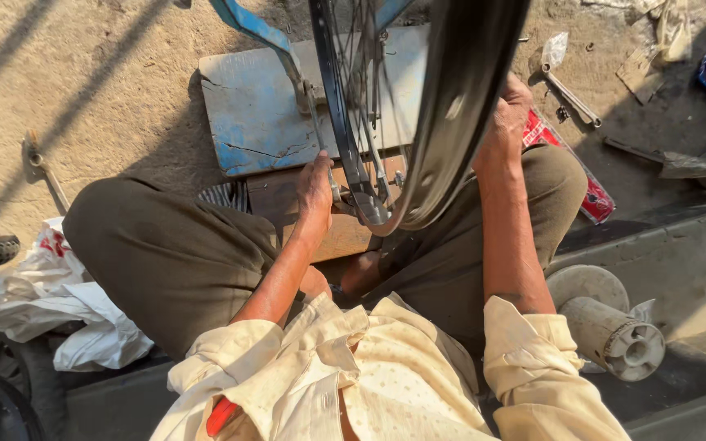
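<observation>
- Black rubber-tyred bicycle wheel [459,106], with its thin steel spokes [351,73]: it stands upright between your knees, its lowest arc just above the worn wooden block [332,233]. The blue-painted metal frame arms [251,28] flank it from above.
- Chipped blue-painted flat board [259,114]: it lies on the sandy ground beyond the wooden block, directly under the wheel.
- Your right hand [507,114]: fingers curled round the far side of the tyre, gripping and steadying it.
- Your left hand [315,186]: closed on the dark metal stay [353,175] beside the rim, thumb side pressed to it; whether a small tool sits in the fingers cannot be told.
- Step in hand, as judged: you appear to be seating or adjusting the wheel low at the frame. The next move calls for a firm brace from the right hand while the left works at the stay.
- Grey metal spanner [569,96]: lying well apart on the ground to your right, beside the flat red packet [594,196].
</observation>
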Tool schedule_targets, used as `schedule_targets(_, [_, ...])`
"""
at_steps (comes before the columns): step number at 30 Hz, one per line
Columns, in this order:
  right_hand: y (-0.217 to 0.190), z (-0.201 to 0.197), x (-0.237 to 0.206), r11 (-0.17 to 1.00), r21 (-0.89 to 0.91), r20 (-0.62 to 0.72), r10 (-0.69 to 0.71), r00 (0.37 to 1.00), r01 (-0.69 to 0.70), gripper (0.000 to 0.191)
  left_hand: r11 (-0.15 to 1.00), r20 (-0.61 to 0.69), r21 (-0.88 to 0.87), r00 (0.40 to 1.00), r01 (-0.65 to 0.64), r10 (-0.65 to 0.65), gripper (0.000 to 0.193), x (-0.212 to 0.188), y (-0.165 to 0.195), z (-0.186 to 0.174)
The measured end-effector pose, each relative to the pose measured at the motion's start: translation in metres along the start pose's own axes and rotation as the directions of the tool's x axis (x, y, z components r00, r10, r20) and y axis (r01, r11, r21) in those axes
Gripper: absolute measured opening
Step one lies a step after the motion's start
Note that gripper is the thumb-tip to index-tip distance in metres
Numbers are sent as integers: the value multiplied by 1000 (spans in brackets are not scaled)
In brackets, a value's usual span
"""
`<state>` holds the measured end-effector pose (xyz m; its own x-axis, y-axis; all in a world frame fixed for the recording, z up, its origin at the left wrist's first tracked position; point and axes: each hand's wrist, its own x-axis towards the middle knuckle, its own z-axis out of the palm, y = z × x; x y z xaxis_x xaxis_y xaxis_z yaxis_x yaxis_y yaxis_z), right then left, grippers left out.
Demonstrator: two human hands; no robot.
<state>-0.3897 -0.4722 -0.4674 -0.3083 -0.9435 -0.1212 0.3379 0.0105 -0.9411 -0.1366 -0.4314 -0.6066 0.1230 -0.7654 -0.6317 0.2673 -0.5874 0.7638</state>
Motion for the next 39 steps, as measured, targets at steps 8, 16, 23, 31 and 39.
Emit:
schedule_targets(8, [36, -103, 62, 991, -61, -47, -120, 992, 117, 21, 973, -74, -38, 971, 227, -229, 39, -1, -5, 73])
schedule_targets(16, [28, -132, 84, 964, 102, -170, -227, 959, 246, 13, 959, -147, 90, 956, 270, -255, 44, 25, 1, 89])
schedule_targets(23, [32, -158, 95, 914, 224, -271, -275, 922, 338, 33, 981, -53, 117, 987, 157, -151, 44, 11, 6, 98])
schedule_targets(31, [36, -170, 95, 901, 281, -306, -243, 920, 331, 35, 959, -204, 278, 979, 51, 7, 36, -14, 0, 96])
schedule_targets(39, [34, -174, 97, 911, 311, -352, -153, 923, 269, 28, 889, -98, 456, 990, -46, 102, 41, -5, -10, 86])
